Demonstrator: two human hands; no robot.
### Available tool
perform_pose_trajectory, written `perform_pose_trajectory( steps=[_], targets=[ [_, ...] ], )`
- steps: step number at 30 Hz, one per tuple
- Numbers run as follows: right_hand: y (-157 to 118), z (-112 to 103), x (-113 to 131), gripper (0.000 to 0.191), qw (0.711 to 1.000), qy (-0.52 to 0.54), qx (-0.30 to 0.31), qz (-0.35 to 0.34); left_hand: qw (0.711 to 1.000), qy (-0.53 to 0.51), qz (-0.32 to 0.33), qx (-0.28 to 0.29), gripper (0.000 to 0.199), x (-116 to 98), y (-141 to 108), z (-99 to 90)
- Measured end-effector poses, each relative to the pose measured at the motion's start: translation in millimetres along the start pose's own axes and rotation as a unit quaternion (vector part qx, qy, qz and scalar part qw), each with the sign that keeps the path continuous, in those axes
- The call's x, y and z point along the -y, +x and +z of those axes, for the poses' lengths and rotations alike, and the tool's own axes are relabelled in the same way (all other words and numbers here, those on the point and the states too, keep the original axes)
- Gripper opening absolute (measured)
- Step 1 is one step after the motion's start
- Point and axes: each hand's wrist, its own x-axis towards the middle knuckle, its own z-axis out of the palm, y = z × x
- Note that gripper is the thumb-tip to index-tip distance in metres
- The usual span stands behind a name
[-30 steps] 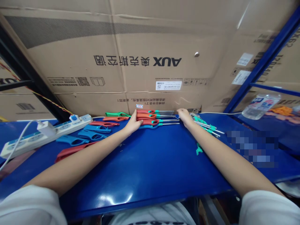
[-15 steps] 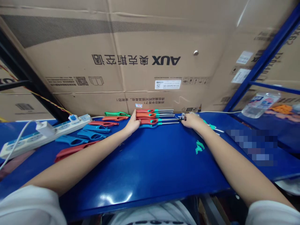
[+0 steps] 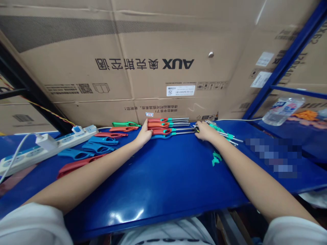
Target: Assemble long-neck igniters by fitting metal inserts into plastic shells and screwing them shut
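Several long-necked lighters point(image 3: 163, 131) with red, orange and blue handles lie side by side at the back of the table, their metal tubes pointing right. My left hand point(image 3: 143, 135) is closed around their handle ends, thumb in front and the other fingers mostly hidden. At the tube tips, my right hand point(image 3: 204, 132) is closed on a small dark thing that I cannot make out. Partly behind that hand is a pile of metal tubes with green parts point(image 3: 230, 136). Loose green pieces point(image 3: 216, 158) lie in front of it.
Loose blue, red and green handle shells point(image 3: 99, 147) lie at left beside a white power strip point(image 3: 61, 139). A large cardboard box point(image 3: 143, 41) walls the back of the blue table point(image 3: 153, 183). A clear plastic bottle point(image 3: 282, 110) lies at right, behind a blue post point(image 3: 278, 68).
My right hand has shifted slightly left against the lighters' tips, and more of the green-jointed tubes shows behind it. My left hand stays on the handles. The view has shifted slightly.
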Motion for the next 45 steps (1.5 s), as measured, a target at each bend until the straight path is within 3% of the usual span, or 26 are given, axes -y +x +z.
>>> perform_pose_trajectory(
  steps=[7,11,14,18,21,24,27,30,33,36,38,45],
  targets=[
    [-6.2,-7.3,-1.1,0.04,0.999,0.023,-0.03,-0.005,1.0,0.009,-0.009,-0.018,0.076,-1.4,1.1,-2.1],
    [-8.4,-18.8,-5.8,0.035,0.996,0.057,-0.065,0.015,0.998,0.039,-0.007,-0.044,0.071,-5.1,2.7,-18.8],
    [-9.5,-28.9,-9.6,0.029,0.991,0.083,-0.103,0.017,0.994,0.084,0.012,-0.065,0.066,-13.3,3.4,-50.4],
    [-16.1,-38.3,-1.4,0.031,0.98,0.133,-0.143,-0.032,0.981,0.186,0.017,-0.058,0.061,-29.3,1.9,-111.2],
    [-30.0,-36.8,21.6,0.041,0.976,0.156,-0.104,-0.108,0.956,0.294,0.001,-0.01,0.036,-36.0,-2.2,-151.7],
    [-49.0,-27.7,52.9,0.033,0.981,0.081,-0.033,-0.176,0.923,0.385,0.002,0.029,0.018,-32.5,-5.6,-171.4],
    [-63.5,-14.9,78.1,0.016,0.98,0.04,0.027,-0.192,0.896,0.441,0.031,0.047,0.021,-21.2,-2.5,-170.0],
    [-68.6,-5.3,87.7,0.024,0.977,0.033,0.023,-0.208,0.872,0.481,0.074,0.046,0.03,-9.6,8.0,-159.7],
    [-68.4,-2.0,84.8,0.025,0.973,0.037,0.017,-0.225,0.85,0.514,0.112,0.035,0.036,-3.1,20.4,-149.6],
    [-67.6,-1.9,79.1,0.024,0.972,0.044,0.018,-0.23,0.831,0.538,0.136,0.043,0.027,-1.3,28.7,-140.0],
    [-67.2,-1.5,76.8,0.023,0.972,0.047,0.018,-0.231,0.82,0.552,0.142,0.05,0.022,-1.0,31.5,-133.4],
    [-66.0,1.2,73.4,0.021,0.967,0.053,0.013,-0.249,0.797,0.586,0.138,0.043,0.035,-3.8,34.1,-121.3]
  ],
)
